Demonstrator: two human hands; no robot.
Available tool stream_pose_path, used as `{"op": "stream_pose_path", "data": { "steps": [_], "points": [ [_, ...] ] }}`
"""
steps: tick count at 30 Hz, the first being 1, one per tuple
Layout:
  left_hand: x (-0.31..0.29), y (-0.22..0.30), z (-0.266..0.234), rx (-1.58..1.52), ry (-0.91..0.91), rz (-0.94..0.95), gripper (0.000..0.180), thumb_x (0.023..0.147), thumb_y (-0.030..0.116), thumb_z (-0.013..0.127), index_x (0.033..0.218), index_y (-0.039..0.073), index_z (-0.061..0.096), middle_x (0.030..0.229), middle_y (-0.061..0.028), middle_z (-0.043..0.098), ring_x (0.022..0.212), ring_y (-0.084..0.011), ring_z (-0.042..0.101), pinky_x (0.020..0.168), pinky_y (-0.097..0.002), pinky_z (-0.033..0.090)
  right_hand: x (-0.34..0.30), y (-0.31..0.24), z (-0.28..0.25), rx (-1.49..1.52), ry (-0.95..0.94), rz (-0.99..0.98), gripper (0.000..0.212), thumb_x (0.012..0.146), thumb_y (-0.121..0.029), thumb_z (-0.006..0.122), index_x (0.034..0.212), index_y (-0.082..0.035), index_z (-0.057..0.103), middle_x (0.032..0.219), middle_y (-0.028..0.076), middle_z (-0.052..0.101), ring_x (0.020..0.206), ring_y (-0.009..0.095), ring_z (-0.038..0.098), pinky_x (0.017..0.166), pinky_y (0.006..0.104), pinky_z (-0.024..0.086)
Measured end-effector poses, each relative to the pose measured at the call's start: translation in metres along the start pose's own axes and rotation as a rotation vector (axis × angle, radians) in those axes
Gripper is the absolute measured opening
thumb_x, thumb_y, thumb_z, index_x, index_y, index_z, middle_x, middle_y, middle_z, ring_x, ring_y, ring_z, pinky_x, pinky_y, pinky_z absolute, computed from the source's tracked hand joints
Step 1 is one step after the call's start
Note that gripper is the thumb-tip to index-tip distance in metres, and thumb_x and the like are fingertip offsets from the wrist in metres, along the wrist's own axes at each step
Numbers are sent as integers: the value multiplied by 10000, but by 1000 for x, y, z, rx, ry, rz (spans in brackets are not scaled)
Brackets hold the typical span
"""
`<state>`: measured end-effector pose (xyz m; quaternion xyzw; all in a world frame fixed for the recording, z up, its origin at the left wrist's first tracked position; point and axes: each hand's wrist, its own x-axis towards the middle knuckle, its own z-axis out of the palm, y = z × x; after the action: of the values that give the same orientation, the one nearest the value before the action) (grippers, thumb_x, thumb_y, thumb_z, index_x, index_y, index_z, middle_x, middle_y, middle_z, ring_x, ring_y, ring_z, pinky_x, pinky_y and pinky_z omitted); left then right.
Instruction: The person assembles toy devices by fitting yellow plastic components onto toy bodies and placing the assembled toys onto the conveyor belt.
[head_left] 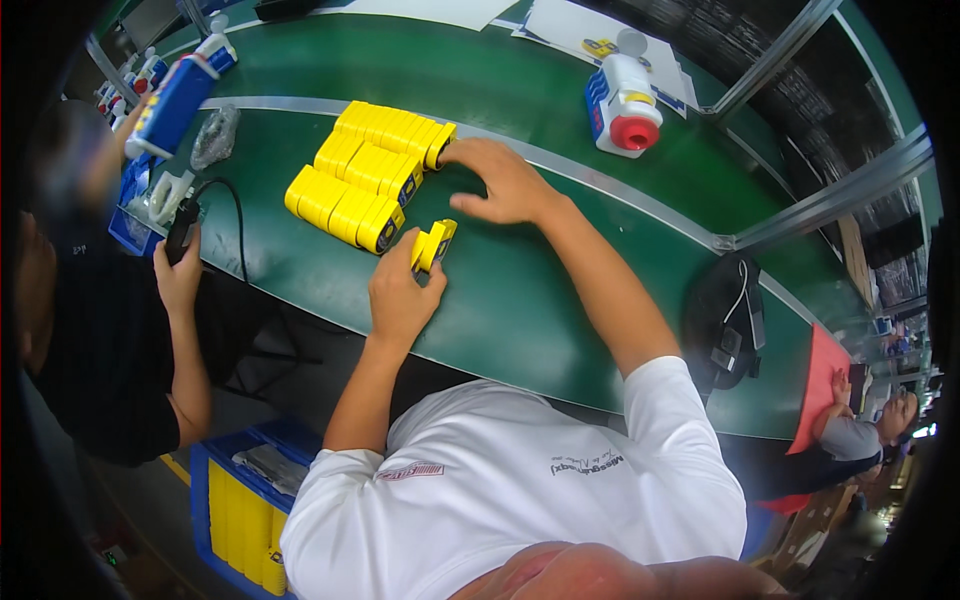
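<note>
Several yellow flat cases [395, 128] with rounded ends and dark printed faces stand packed side by side in three rows on the green table. My left hand [400, 290] is closed on a pair of yellow cases [432, 247], just nearer than the front row [335, 207]. The pair is tilted, its pieces slightly apart at the top. My right hand [503, 182] reaches to the right end of the far row, its fingertips at or against the last case. Its thumb is stretched out apart from the fingers, and I see nothing gripped in it.
A white-and-blue bottle with a red cap [628, 110] stands beyond a metal strip. A black bag [722, 320] lies to the right. At left, a co-worker [110, 330] holds a blue package [172, 105] and a black corded tool [182, 230]. A blue crate [203, 510] of yellow pieces sits below.
</note>
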<state>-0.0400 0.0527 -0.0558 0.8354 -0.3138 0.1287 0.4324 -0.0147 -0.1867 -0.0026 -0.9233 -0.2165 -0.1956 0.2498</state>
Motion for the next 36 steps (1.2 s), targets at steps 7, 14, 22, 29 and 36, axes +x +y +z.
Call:
{"op": "stream_pose_path", "data": {
  "steps": [7, 14, 22, 29, 36],
  "points": [
    [1, 5, -4, -88, 13, -55, 544, 707, 44, 654, 1237, -24, 554, 1115, -255, 627, 1018, -423, 604, 900, -449, 489, 7, 29, 23, -284, 105, 6, 461, 787, -19, 634, 1237, -92, 563, 1142, 137, 614, 1091, 337, 565, 936, 438, 437],
    [1, 10, -5, -66, -12, -154, 596, 737, 54, 631, 1316, -12, 504, 1143, -285, 609, 1022, -448, 604, 901, -460, 483, 16, 39, 39, -368, 185, -141, 184, 805, -109, 606, 988, -126, 610, 989, 44, 630, 964, 250, 584, 808, 392, 465],
    [9, 24, 0, -90, -76, -267, 593, 771, 98, 672, 1323, -19, 488, 1121, -285, 624, 1030, -425, 621, 909, -454, 484, -47, -13, -13, -442, -221, -250, 125, 867, -178, 547, 968, -109, 569, 1049, 51, 612, 933, 237, 602, 752, 360, 514],
    [11, 62, 27, -622, -395, -259, 743, 801, 35, 637, 1438, -102, 279, 1425, -240, 382, 1266, -339, 503, 1023, -384, 469, -116, -62, 13, 477, 312, 526, 468, 866, -30, 604, 1318, -16, 482, 1357, 210, 509, 1248, 345, 535, 1043, 396, 434],
    [61, 50, 65, -609, -337, -195, 588, 837, -21, 513, 1409, -34, 376, 1357, -170, 457, 1093, -253, 587, 899, -331, 505, -146, -57, 6, 70, 435, 477, 616, 831, -111, 717, 1373, -28, 434, 1387, 208, 491, 1259, 392, 504, 1032, 404, 458]
  ]
}}
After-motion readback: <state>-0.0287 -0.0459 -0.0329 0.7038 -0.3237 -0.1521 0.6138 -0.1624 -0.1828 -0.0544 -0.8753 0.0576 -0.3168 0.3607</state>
